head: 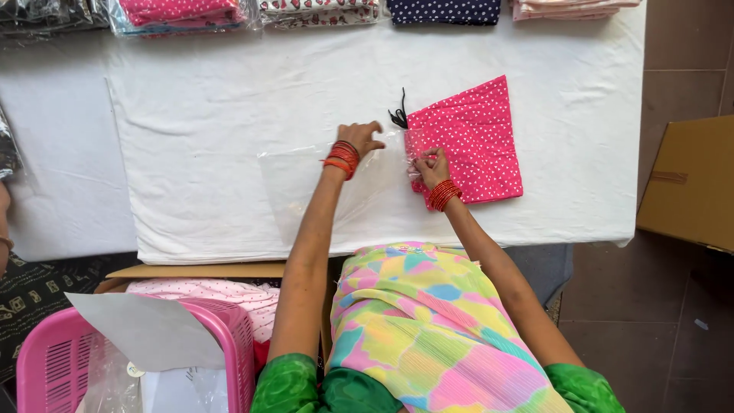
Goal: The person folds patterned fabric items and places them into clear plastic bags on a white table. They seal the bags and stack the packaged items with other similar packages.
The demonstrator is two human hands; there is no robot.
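A folded pink cloth with white dots [474, 141] lies on the white table cover [199, 115], with a black string [399, 115] at its upper left corner. A clear plastic bag [306, 187] lies flat to its left, its mouth against the cloth's left edge. My left hand [361, 139] rests on the bag's upper part near the mouth, fingers curled. My right hand [430, 166] pinches the bag's edge at the cloth's lower left corner. Red bangles circle both wrists.
Stacks of packed folded cloth [180, 14] line the table's far edge. A pink plastic basket [61, 359] with paper and plastic sits at lower left, next to a cardboard box [191, 272] holding pink cloth. Another cardboard box [688, 183] stands on the floor at right.
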